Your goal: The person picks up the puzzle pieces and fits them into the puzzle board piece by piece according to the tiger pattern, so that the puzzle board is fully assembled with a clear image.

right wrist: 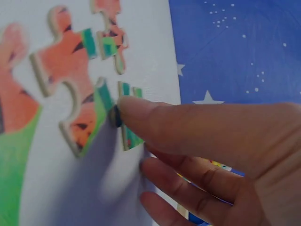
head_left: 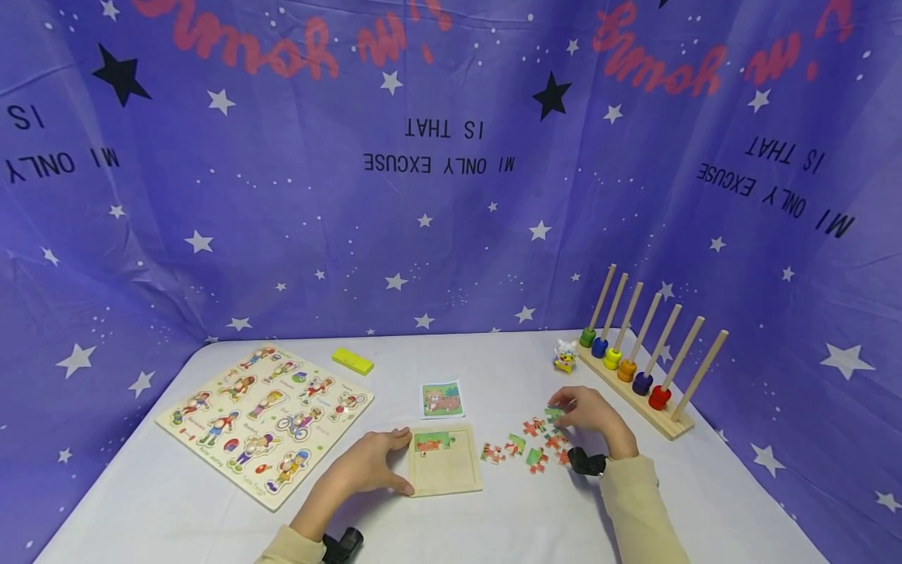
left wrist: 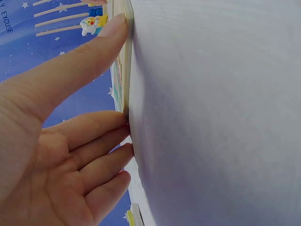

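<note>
My left hand (head_left: 368,464) rests at the left side of a shallow wooden puzzle tray (head_left: 447,475), thumb at the near corner and fingertips at the far one. In the left wrist view the fingers (left wrist: 101,162) are nearly straight against the tray's edge. Joined green and orange puzzle pieces (head_left: 431,442) lie in the tray's upper left. Between thumb and fingers, my right hand (head_left: 592,411) pinches a mostly green puzzle piece (right wrist: 131,136), partly hidden by the thumb. Several loose orange-and-green pieces (head_left: 537,460) lie beside and below that hand.
Behind the tray lies a picture card (head_left: 442,400). A wooden figure board (head_left: 264,423) is at left, near a yellow block (head_left: 352,361). At right stand a peg rack with coloured beads (head_left: 641,385) and a small figurine (head_left: 565,355). A starry purple curtain (head_left: 451,258) encloses the white table.
</note>
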### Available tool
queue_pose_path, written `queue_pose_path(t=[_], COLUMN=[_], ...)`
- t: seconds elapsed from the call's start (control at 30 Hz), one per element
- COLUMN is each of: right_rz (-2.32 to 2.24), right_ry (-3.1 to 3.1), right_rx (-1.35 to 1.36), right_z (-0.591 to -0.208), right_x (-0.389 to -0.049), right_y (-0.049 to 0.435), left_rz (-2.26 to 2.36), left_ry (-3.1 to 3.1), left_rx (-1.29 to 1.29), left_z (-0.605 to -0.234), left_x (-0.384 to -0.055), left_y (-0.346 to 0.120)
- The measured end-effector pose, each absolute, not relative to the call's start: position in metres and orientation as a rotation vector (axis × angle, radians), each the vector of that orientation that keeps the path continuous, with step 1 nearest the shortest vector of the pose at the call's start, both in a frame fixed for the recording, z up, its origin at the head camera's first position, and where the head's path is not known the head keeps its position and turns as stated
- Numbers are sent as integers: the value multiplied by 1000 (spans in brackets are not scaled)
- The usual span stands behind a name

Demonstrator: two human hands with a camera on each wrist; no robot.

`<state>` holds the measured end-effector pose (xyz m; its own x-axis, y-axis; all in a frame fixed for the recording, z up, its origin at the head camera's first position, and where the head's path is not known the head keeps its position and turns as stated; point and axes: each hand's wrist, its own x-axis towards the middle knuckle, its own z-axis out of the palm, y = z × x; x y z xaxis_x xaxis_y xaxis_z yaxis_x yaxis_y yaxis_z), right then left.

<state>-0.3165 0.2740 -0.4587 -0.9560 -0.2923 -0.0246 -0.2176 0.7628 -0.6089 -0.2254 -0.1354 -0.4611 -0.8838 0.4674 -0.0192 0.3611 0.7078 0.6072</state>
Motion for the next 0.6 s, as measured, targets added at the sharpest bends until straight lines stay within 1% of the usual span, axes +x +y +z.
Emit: queue_pose_path(t=[0.2,0.6], right_rz=[-957,-986], right_ry=[2845,2862], right_rx=[-334,-327], right_z=[-461,-464], right_x=[-317,-319], right_y=[272,272], left_rz=[918,916], left_ry=[2743,2739], left_rx=[673,667], left_z=[-462,-460], left_x=[-226,-225], left_y=[-135,-135])
